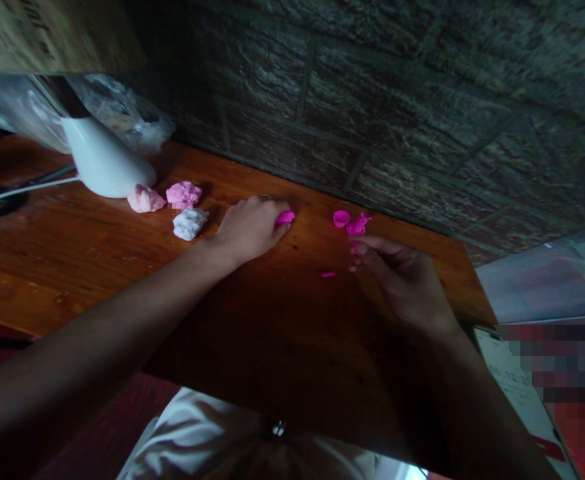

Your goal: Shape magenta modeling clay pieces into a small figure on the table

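Pinching a small magenta clay piece (pixel 355 247), my right hand (pixel 408 280) angles inward, near a magenta cup (pixel 341 219). My left hand (pixel 252 229), palm down, holds a magenta lump (pixel 285 217). Between my hands stretches wooden tabletop (pixel 272 307); a stone-block wall (pixel 397 153) bounds its far edge.

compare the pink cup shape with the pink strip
The pink cup shape is round and hollow; the pink strip is narrow. The pink cup shape looks larger than the pink strip, and sits nearer the wall. Both are bright pink and rest on the table.
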Tool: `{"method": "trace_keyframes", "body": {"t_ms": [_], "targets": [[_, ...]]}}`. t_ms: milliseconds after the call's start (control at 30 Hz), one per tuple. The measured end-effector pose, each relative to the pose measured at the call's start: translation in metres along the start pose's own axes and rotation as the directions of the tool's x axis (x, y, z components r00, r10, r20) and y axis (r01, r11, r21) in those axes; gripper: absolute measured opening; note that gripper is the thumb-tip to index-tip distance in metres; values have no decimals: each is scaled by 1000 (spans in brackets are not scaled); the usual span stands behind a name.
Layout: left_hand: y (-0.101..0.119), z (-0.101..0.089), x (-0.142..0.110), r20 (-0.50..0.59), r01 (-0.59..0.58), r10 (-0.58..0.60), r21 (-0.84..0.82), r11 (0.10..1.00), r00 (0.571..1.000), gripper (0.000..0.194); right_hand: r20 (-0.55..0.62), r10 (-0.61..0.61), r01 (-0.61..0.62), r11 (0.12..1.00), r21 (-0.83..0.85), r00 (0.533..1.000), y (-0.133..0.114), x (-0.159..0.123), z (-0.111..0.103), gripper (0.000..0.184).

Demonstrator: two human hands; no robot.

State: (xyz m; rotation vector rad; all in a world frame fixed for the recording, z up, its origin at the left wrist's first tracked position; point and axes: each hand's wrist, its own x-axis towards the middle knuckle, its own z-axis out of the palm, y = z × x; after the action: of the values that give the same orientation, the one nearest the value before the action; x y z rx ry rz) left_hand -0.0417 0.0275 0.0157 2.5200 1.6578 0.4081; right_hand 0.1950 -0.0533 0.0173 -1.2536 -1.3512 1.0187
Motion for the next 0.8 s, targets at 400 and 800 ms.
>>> {"method": "trace_keyframes", "body": {"t_ms": [400,800], "targets": [[5,1,-4,26,59,-61,76,995,998,46,65,174,-184,960,213,983,-3,-1,4,32],[28,20,-12,-288,-447,356,-377,812,889,26,59,168,-178,939,293,984,-3,0,3,27]]}}
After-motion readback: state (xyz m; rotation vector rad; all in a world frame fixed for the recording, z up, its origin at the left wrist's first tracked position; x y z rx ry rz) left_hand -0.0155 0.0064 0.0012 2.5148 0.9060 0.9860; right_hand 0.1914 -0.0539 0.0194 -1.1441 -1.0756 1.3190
